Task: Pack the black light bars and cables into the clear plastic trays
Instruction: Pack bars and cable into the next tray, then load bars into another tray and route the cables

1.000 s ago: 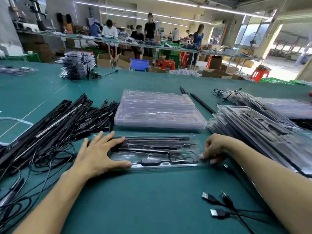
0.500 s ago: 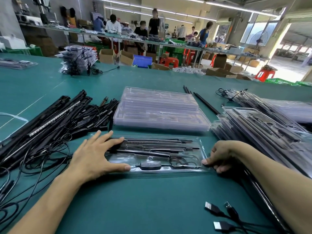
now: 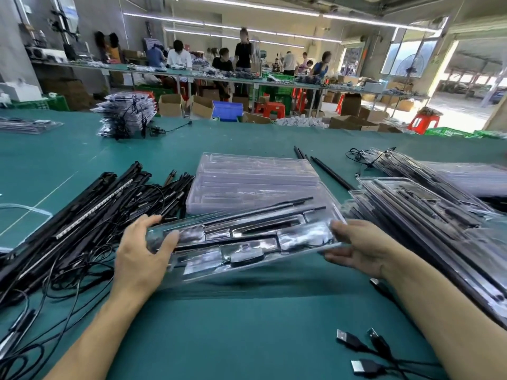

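Now both hands hold one long clear plastic tray (image 3: 247, 242) by its ends, clear of the green table top (image 3: 247, 325); it is tilted, and its right end sits higher in the picture. Black light bars and a cable with a small black box lie in its moulded pockets, though glare blurs the details.

The left hand (image 3: 140, 253) comes in from the lower left with its forearm stretched across the table and its back toward the camera. Its thumb lies across the top of the tray's left end, and its fingers curl round the far edge, so it grips that end.

The right hand (image 3: 362, 248) reaches in from the lower right, turned more on its side. Its thumb rests on top of the tray's right end and its fingers run underneath, pinching the tray between them.

Just behind the held tray stands a stack of empty clear plastic trays (image 3: 255, 182). To the left lies a loose heap of black light bars and tangled black cables (image 3: 82, 215), near the left hand. To the right, filled clear trays (image 3: 425, 223) lie in an overlapping pile, just beside the right wrist. A few black USB plugs (image 3: 356, 349) lie on the table close to the right forearm.
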A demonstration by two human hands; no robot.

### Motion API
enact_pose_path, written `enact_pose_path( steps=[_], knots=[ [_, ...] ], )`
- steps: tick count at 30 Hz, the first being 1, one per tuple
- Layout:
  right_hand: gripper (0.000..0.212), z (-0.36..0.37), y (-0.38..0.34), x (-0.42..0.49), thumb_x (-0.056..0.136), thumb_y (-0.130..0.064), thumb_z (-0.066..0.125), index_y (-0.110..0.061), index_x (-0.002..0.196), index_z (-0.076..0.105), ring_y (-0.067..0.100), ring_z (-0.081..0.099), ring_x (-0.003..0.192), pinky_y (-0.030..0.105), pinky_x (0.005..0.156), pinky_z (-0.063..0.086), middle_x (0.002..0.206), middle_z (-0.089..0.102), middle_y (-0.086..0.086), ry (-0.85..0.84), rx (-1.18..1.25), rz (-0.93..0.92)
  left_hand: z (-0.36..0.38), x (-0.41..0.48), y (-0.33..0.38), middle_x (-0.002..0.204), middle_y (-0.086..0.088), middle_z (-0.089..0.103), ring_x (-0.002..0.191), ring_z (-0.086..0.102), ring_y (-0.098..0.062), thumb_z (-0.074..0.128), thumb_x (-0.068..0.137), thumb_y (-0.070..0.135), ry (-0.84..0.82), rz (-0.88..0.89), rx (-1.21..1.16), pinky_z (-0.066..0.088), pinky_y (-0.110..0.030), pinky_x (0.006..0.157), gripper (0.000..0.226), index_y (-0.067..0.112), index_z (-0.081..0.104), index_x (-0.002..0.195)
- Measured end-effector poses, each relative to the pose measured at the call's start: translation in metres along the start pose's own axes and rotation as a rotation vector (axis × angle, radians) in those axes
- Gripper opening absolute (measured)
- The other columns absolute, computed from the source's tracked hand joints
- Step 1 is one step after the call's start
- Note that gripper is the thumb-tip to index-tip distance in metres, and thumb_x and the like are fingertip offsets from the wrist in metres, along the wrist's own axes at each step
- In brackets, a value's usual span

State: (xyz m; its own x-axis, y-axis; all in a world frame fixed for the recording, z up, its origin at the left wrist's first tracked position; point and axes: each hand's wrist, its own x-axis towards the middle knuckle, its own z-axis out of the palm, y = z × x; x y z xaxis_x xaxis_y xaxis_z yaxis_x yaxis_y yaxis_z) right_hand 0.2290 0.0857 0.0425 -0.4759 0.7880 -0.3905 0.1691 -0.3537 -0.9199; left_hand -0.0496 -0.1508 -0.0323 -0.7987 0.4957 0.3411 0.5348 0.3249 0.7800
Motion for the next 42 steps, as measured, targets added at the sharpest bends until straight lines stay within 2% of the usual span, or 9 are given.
enact_pose_path(
  steps=[5, 9, 13, 18, 23, 29, 33, 38, 42],
  knots=[
    [0.017, 0.007, -0.033, -0.01, 0.098, -0.026, 0.056, -0.009, 0.097, 0.06, 0.011, 0.062, 0.045, 0.024, 0.043, 0.054, 0.059, 0.066, 0.0, 0.144, 0.251, -0.32, -0.012, 0.003, 0.005, 0.121, 0.006, 0.062, 0.097, 0.065, -0.017, 0.062, 0.087, 0.058, 0.034, -0.073, -0.045, 0.052, -0.038, 0.082, 0.071, 0.031, 0.035, 0.146],
    [0.026, 0.013, -0.053, -0.021, 0.086, -0.042, 0.068, -0.016, 0.085, 0.061, 0.01, 0.063, 0.045, 0.02, 0.043, 0.052, 0.06, 0.069, 0.0, 0.207, 0.485, -0.369, -0.013, 0.009, 0.023, 0.078, 0.011, 0.073, 0.064, 0.072, -0.01, 0.059, 0.086, 0.056, -0.089, -0.114, -0.31, 0.051, -0.022, 0.049, 0.038, 0.028, 0.062, 0.113],
    [0.042, 0.033, -0.053, -0.037, 0.082, -0.049, 0.069, -0.011, 0.101, 0.063, 0.015, 0.068, 0.076, 0.025, 0.07, 0.058, 0.084, 0.07, 0.003, 0.002, 0.667, -0.348, -0.009, 0.021, 0.048, 0.075, -0.001, 0.072, 0.057, 0.068, -0.008, 0.068, 0.09, 0.037, 0.063, -0.143, -0.578, 0.048, -0.022, 0.039, 0.024, 0.016, 0.068, 0.1],
    [0.047, 0.104, -0.009, -0.059, 0.075, -0.023, 0.07, -0.017, 0.115, 0.047, 0.025, 0.071, 0.091, 0.032, 0.079, 0.057, 0.113, 0.064, 0.013, -0.347, 0.364, -0.237, 0.012, 0.017, 0.098, 0.071, -0.01, 0.068, 0.051, 0.065, -0.023, 0.072, 0.088, 0.034, 0.12, -0.098, -0.789, 0.051, -0.031, 0.042, 0.023, 0.015, 0.066, 0.1],
    [0.055, 0.134, 0.013, -0.063, 0.092, -0.004, 0.06, -0.029, 0.131, 0.031, 0.03, 0.071, 0.088, 0.046, 0.091, 0.054, 0.105, 0.072, 0.014, -0.438, 0.546, -0.183, 0.029, 0.003, 0.133, 0.065, 0.001, 0.07, 0.053, 0.065, -0.016, 0.066, 0.081, 0.059, 0.073, 0.099, -0.581, 0.05, -0.036, 0.054, 0.034, 0.032, 0.053, 0.097],
    [0.067, 0.091, -0.013, -0.05, 0.098, -0.006, 0.052, -0.04, 0.147, 0.022, 0.035, 0.072, 0.083, 0.04, 0.064, 0.06, 0.09, 0.067, 0.017, -0.272, 0.656, -0.309, 0.019, 0.005, 0.112, 0.085, 0.015, 0.069, 0.079, 0.063, 0.006, 0.063, 0.067, 0.082, -0.225, 0.207, -0.148, 0.048, -0.027, 0.073, 0.057, 0.036, 0.058, 0.1],
    [0.028, 0.06, -0.036, -0.042, 0.092, -0.014, 0.059, -0.02, 0.117, 0.05, 0.023, 0.072, 0.069, 0.03, 0.054, 0.057, 0.083, 0.068, 0.012, -0.082, 0.723, -0.403, 0.013, -0.004, 0.084, 0.103, 0.027, 0.062, 0.098, 0.058, 0.009, 0.055, 0.058, 0.087, -0.596, 0.335, 0.286, 0.049, -0.028, 0.091, 0.069, 0.046, 0.054, 0.113],
    [0.008, 0.023, -0.068, -0.036, 0.1, -0.028, 0.05, -0.022, 0.103, 0.053, 0.021, 0.065, 0.076, 0.029, 0.053, 0.053, 0.091, 0.065, 0.007, 0.176, 0.624, -0.509, 0.016, -0.015, 0.067, 0.075, 0.025, 0.067, 0.071, 0.061, 0.005, 0.065, 0.069, 0.068, -0.76, 0.32, 0.178, 0.053, -0.028, 0.074, 0.036, 0.043, 0.062, 0.094],
    [0.006, 0.004, -0.077, -0.036, 0.102, -0.032, 0.046, -0.029, 0.105, 0.051, 0.015, 0.056, 0.071, 0.024, 0.05, 0.043, 0.089, 0.059, 0.004, 0.186, 0.596, -0.512, 0.019, -0.017, 0.081, 0.073, 0.016, 0.069, 0.064, 0.061, 0.0, 0.063, 0.068, 0.073, -0.608, 0.265, -0.145, 0.052, -0.024, 0.067, 0.044, 0.035, 0.069, 0.089]
  ],
)
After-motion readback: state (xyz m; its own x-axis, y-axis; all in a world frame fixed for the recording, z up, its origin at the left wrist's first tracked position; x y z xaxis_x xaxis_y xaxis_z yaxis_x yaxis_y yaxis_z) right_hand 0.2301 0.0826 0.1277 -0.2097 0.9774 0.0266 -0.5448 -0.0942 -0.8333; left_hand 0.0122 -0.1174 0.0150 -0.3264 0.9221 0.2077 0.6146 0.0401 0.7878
